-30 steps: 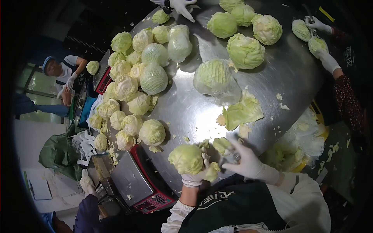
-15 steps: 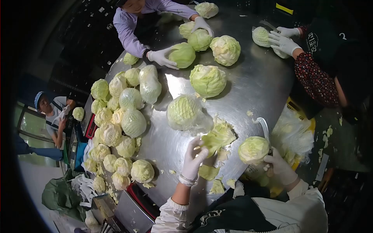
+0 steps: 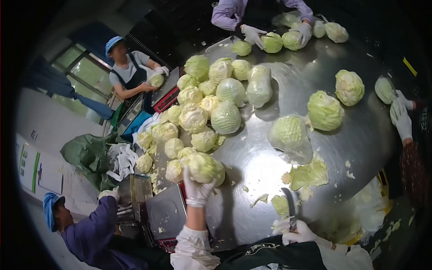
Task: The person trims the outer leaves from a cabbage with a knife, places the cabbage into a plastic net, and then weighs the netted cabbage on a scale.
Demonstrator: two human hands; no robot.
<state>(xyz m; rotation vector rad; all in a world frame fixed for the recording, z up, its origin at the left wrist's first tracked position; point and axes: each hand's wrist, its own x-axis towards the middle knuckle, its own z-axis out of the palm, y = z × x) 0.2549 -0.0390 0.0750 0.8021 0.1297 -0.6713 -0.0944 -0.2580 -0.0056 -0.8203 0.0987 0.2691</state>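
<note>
My left hand (image 3: 198,188), in a white glove, holds a trimmed cabbage (image 3: 200,165) at the near end of the cabbage pile (image 3: 192,118). Another cabbage shows partly behind the held one. Low on the right, my gloved right hand (image 3: 300,232) is closed round the handle of a knife (image 3: 289,202), its curved blade pointing up and away from me. Just beyond the blade, loose cabbage leaves (image 3: 310,174) lie on the metal table (image 3: 252,148). Farther back sits a cabbage in clear plastic (image 3: 289,131), with two unwrapped cabbages (image 3: 325,110) to its right.
A scale (image 3: 167,213) stands at the table's near left edge. Across the table, a person in purple sleeves (image 3: 227,15) handles cabbages. Another person's gloved hands (image 3: 400,117) are at the right. Two people in blue caps (image 3: 115,42) work at the left. Plastic bags (image 3: 366,207) fill a yellow crate.
The view has swung left. My left hand has let go of the leaf and now holds the cabbage, carried left to the pile. My right hand keeps only the knife.
</note>
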